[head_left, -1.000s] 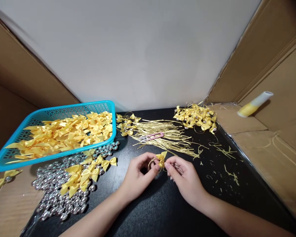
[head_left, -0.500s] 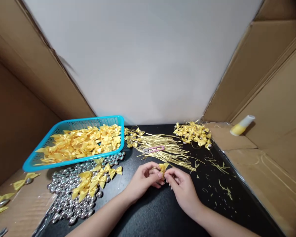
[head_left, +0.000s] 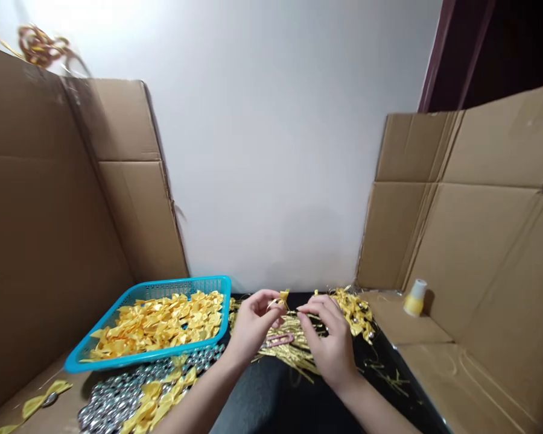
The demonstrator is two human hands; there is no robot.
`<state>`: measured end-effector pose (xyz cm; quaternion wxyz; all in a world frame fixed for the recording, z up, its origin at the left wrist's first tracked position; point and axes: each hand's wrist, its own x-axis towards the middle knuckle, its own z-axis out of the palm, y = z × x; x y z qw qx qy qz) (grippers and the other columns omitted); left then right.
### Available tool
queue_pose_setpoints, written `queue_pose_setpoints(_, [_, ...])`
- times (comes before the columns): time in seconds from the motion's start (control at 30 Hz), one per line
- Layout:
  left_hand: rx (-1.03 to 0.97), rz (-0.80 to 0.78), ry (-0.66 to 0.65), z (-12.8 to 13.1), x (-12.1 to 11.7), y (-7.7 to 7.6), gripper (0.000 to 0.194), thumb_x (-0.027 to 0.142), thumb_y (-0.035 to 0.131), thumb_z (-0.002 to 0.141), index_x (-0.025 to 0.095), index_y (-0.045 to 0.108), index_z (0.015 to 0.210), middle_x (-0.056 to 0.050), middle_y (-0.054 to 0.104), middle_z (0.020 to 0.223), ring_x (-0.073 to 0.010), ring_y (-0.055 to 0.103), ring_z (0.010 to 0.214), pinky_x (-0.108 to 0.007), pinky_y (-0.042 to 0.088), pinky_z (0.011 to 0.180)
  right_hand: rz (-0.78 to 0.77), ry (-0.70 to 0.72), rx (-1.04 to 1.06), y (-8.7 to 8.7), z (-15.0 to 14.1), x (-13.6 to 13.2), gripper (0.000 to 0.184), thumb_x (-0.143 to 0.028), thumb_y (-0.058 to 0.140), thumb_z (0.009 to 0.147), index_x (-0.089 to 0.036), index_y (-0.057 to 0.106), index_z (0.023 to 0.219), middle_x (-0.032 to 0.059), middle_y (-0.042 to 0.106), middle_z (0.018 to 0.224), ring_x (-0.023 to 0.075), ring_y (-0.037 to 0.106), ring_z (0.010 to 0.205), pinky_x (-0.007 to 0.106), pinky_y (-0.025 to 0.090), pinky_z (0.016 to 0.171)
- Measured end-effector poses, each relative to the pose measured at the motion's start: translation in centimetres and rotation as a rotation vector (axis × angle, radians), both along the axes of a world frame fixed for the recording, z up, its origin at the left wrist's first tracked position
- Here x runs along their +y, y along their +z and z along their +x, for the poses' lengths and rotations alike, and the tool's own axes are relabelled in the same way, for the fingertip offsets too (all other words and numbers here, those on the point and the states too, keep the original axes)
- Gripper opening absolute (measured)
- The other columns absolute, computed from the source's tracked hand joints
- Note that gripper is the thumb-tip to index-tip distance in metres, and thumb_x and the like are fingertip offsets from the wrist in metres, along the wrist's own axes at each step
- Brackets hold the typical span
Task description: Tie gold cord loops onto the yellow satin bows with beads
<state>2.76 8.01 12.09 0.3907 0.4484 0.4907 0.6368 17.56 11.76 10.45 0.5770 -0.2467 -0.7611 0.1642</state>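
Observation:
My left hand is closed on a small yellow ribbon bow, with a loop of gold cord beside its fingertips. Part of the bow is hidden behind those fingers. Just to the right, the thumb and forefinger of my right hand are pinched together; whatever they hold is too small to make out. Beneath both hands lies a spread of cut gold cords, and a pink-handled cutter rests on them. Behind my right hand is a heap of yellow bows with silver beads and cords.
A blue plastic basket of yellow bows stands at left. Silver beads and loose bows lie before it. A yellow-and-white cone stands on cardboard at right. Cardboard walls flank the black table.
The view has tilted up, showing more wall. My hands have moved apart, the bow staying in my left hand and my right hand drawing away from it.

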Motion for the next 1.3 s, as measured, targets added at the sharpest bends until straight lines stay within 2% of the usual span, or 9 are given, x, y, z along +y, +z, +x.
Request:
queue_pose_setpoints(0.07, [0.136,0.131,0.08,0.1,0.4,1.6,0.027,0.031,0.072,0.074,0.015,0.059,0.091,0.004,0.058,0.061,-0.0109,0.054,0.058,-0.022,0.042,0.056,0.082,-0.025,-0.002,1.9,-0.3,0.4,0.012,-0.015,0.056,0.087,-0.018,0.066,0.082,0.0054,0.058,0.083,0.0186,0.054,0.083,0.031,0.043,0.076])
queue_pose_setpoints(0.17, [0.256,0.183,0.12,0.3,0.3,2.4,0.026,0.031,0.067,0.079,0.016,0.058,0.096,0.004,0.056,0.062,-0.0113,0.053,0.058,-0.022,0.04,0.055,0.089,-0.052,0.006,2.8,-0.8,0.6,0.011,-0.016,0.057,0.086,-0.019,0.068,0.082,0.0053,0.057,0.083,0.0188,0.052,0.083,0.03,0.042,0.075])
queue_pose_setpoints(0.33, [0.389,0.113,0.117,0.4,-0.5,1.8,0.022,0.029,0.063,0.081,0.017,0.056,0.097,0.005,0.053,0.06,-0.0102,0.048,0.055,-0.02,0.034,0.05,0.035,0.014,-0.029,1.6,-1.3,1.1,0.012,-0.016,0.058,0.086,-0.019,0.067,0.08,0.0048,0.056,0.082,0.0184,0.051,0.082,0.03,0.042,0.073])
queue_pose_setpoints(0.5, [0.484,0.043,0.087,0.0,-1.2,1.6,0.022,0.027,0.06,0.081,0.02,0.055,0.101,0.005,0.056,0.062,-0.0116,0.052,0.055,-0.02,0.038,0.05,-0.038,0.045,-0.058,0.7,-1.4,1.2,0.01,-0.018,0.06,0.085,-0.019,0.068,0.079,0.0049,0.057,0.081,0.0188,0.052,0.081,0.031,0.043,0.073])
queue_pose_setpoints(0.63, [0.617,0.061,0.068,-0.1,-1.4,1.6,0.022,0.022,0.057,0.081,0.021,0.055,0.103,0.004,0.063,0.064,-0.0136,0.058,0.058,-0.022,0.041,0.053,-0.131,0.079,-0.038,0.4,-1.5,0.9,0.007,-0.018,0.062,0.083,-0.019,0.068,0.078,0.0044,0.059,0.082,0.0187,0.054,0.083,0.031,0.044,0.076])
queue_pose_setpoints(0.8, [0.788,0.106,0.057,0.4,-1.6,1.9,0.018,0.019,0.053,0.082,0.022,0.056,0.101,0.004,0.065,0.06,-0.0141,0.059,0.056,-0.024,0.039,0.056,-0.275,0.116,-0.028,0.5,-1.5,0.8,0.011,-0.019,0.059,0.083,-0.018,0.065,0.074,0.0043,0.059,0.083,0.018,0.056,0.082,0.03,0.045,0.075])
queue_pose_setpoints(1.1, [0.863,0.087,0.028,0.3,-1.4,1.7,0.02,0.018,0.053,0.082,0.021,0.057,0.102,0.003,0.066,0.061,-0.0138,0.057,0.056,-0.024,0.039,0.056,-0.487,0.233,-0.108,0.6,-1.3,1.5,0.011,-0.019,0.057,0.083,-0.017,0.061,0.073,0.0022,0.06,0.083,0.0147,0.055,0.077,0.026,0.042,0.071])
queue_pose_setpoints(1.2, [0.742,0.071,-0.024,0.0,-1.2,1.6,0.013,0.024,0.056,0.083,0.019,0.06,0.095,0.002,0.064,0.061,-0.0124,0.056,0.055,-0.022,0.039,0.054,-0.397,0.256,-0.079,0.7,-1.3,1.3,0.013,-0.019,0.054,0.086,-0.017,0.058,0.074,0.0025,0.058,0.084,0.0146,0.054,0.079,0.026,0.043,0.073])
queue_pose_setpoints(1.3, [0.539,0.001,-0.079,-0.5,-1.0,1.5,0.02,0.034,0.061,0.082,0.017,0.061,0.092,0.002,0.062,0.064,-0.0106,0.053,0.053,-0.02,0.037,0.049,-0.259,0.272,-0.004,1.0,-1.2,1.0,0.015,-0.022,0.052,0.09,-0.018,0.058,0.077,0.0034,0.056,0.086,0.0146,0.054,0.081,0.026,0.044,0.074])
